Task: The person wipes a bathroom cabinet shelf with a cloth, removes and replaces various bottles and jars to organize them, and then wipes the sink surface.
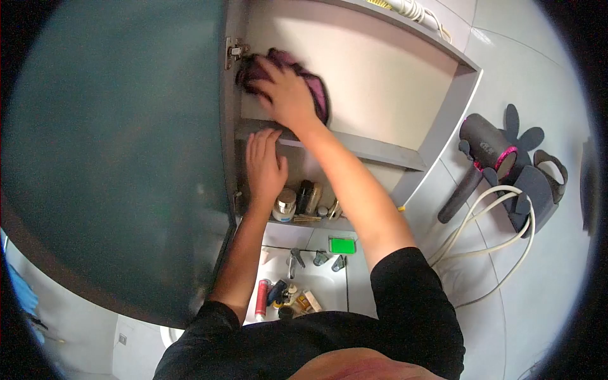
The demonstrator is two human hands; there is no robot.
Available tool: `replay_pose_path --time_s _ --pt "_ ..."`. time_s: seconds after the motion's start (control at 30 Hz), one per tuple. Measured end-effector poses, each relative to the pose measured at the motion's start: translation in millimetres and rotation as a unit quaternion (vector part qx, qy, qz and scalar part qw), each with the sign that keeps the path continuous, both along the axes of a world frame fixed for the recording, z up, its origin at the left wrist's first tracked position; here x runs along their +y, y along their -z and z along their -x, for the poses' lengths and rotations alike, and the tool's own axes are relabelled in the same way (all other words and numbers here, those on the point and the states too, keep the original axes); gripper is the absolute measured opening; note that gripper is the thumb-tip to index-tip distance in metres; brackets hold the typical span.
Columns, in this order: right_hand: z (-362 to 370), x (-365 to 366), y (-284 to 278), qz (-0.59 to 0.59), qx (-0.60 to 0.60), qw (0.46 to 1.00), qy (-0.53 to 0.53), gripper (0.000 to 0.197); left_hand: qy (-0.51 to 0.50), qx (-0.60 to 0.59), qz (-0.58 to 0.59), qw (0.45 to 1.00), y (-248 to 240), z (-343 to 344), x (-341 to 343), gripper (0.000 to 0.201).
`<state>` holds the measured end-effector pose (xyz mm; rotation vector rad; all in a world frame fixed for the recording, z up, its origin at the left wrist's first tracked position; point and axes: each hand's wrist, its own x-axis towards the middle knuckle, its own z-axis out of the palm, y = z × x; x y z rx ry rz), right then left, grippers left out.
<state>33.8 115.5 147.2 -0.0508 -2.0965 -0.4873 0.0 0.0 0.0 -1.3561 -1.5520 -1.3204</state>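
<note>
In the upper compartment of the open wall cabinet, my right hand point(285, 95) is pressed over a dark purple cloth with black edges point(318, 95), slightly smeared by motion. The cloth lies bunched under the fingers, near the hinge side and just above the shelf board point(373, 147). My left hand point(265, 166) reaches to that board's left end, its fingers stretched out with the tips at the edge. It holds nothing that I can see. Below it, a white jar with a silver lid point(285, 204) stands beside dark and beige bottles point(310, 196) in the lower compartment.
The dark cabinet door point(120, 145) swings open on the left. A hair dryer point(487, 142) hangs in a black wall holder on the right, its white cord point(465, 231) looped below. Several bottles and a red tube point(261, 297) lie in the sink point(326, 288), near a green box point(342, 246).
</note>
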Motion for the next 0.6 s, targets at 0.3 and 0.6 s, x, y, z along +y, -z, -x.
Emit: replay_pose_path --time_s 0.3,0.6 --pt "-51.7 40.3 40.3 0.065 -0.129 0.979 -0.141 0.025 -0.014 0.027 -0.014 0.999 5.0 6.6 2.1 0.053" --pt "-195.2 65.0 57.4 0.293 0.008 0.954 -0.057 0.037 -0.019 0.034 -0.012 0.999 4.2 4.4 -2.1 0.055"
